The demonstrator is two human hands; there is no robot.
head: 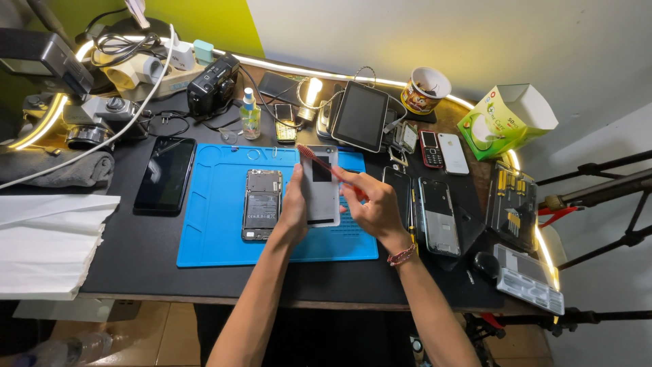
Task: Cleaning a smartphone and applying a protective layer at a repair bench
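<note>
left grip: my left hand (pixel 293 212) wraps the left edge of the grey phone back cover (pixel 320 187), holding it tilted up over the blue mat (pixel 210 231).
right grip: my right hand (pixel 372 207) is pinched narrow round the handle of a red toothbrush (pixel 326 168); bristle end sits at the cover's top left corner.
cover: off the phone, in hand, inner face towards me. It has a dark window near the top and a dark strip near the bottom edge.
phone body: opened phone (pixel 261 204) lies flat on the mat just left of my left hand, back exposed, battery showing.
done, my read: cover is separated and the body is parked on the mat. Brushing looks started at the top end.
left, my read: rest of the cover's face and edges not obviously brushed; can't tell from here how clean it is. Cover is not back on the body.
nearby: second opened phone frame (pixel 438 217) right of my right hand, off the mat. Small clear bottle (pixel 250 115) behind the mat. Black tablet (pixel 165 175) left of it. Screwdriver bit case (pixel 511 197) at the far right of the table (pixel 136 272).
unknown: no screws or clips that I can make out.
</note>
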